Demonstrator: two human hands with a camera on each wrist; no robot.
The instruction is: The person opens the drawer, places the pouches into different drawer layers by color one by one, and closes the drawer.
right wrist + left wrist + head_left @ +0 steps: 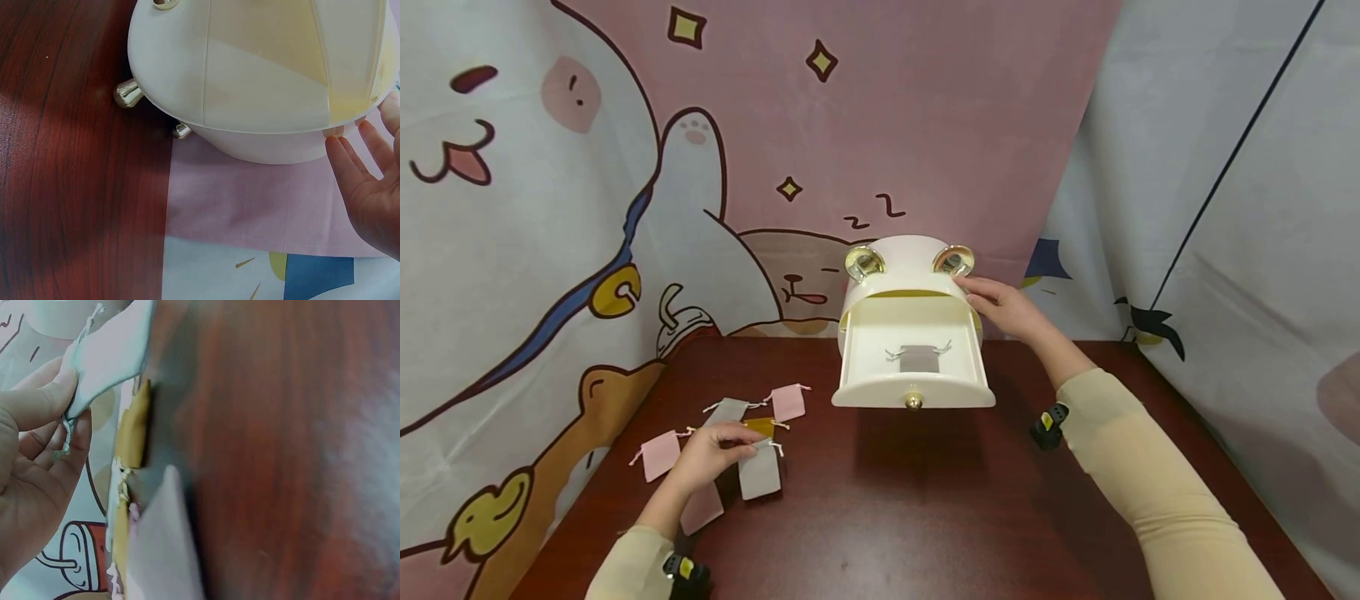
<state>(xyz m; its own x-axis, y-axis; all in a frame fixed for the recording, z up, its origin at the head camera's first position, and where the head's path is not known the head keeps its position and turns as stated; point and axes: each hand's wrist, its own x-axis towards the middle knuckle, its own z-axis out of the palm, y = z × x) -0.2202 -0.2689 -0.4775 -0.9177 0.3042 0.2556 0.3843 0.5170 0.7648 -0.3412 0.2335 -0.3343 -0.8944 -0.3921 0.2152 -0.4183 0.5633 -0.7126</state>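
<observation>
My left hand (715,454) pinches a light grey drawstring pouch (760,475) near its corded top; in the left wrist view this pouch (112,350) hangs between thumb and fingers above the tabletop. My right hand (1000,307) rests its fingers against the right side of a white box (910,254) with gold trim, beside one of its gold rings (955,261). The right wrist view shows those fingers (350,165) mostly straight at the box's edge. The box's drawer (913,395) is pulled out, with a grey pouch (919,359) lying inside.
Around my left hand lie more pouches: pink ones (787,402) (661,455), a grey one (727,412) and a mustard one (760,427). They lie on a dark red-brown table (880,533). A cartoon-printed cloth (925,125) hangs behind the box.
</observation>
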